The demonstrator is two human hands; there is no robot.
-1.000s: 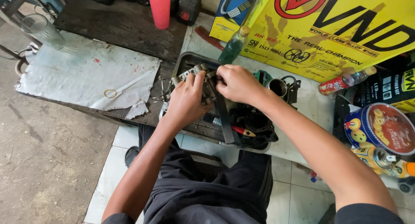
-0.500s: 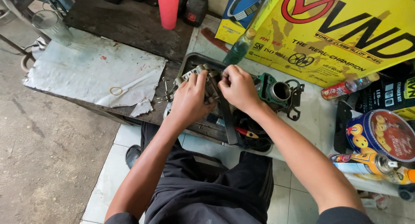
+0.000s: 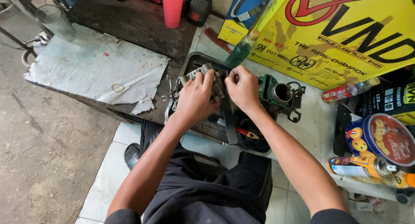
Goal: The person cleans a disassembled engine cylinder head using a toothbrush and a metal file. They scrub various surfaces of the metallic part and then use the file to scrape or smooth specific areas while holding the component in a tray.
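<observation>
My left hand [image 3: 195, 99] grips a grey metal engine part [image 3: 202, 73] held over a dark metal tray [image 3: 190, 60]. My right hand [image 3: 243, 88] is closed on the same part from the right side, fingers pinched at its top edge. Both hands hide most of the part. A green cylinder block [image 3: 276, 93] with a round bore lies just right of my right hand. A red-handled tool [image 3: 245, 133] and a flat metal bar [image 3: 229, 120] lie in the tray below my hands.
A green bottle [image 3: 242, 48] stands behind the tray. A large yellow box [image 3: 346, 29] fills the back right. Torn grey sheet [image 3: 90, 70] with a rubber ring [image 3: 116, 87] lies left. A round tin [image 3: 382, 138], spray can [image 3: 359, 166], pink cup [image 3: 173, 8] and glass [image 3: 55, 21] stand around.
The view has shifted slightly, showing more of the green cylinder block. My hands stay on the engine part, with my right hand's fingers shifting at its top edge.
</observation>
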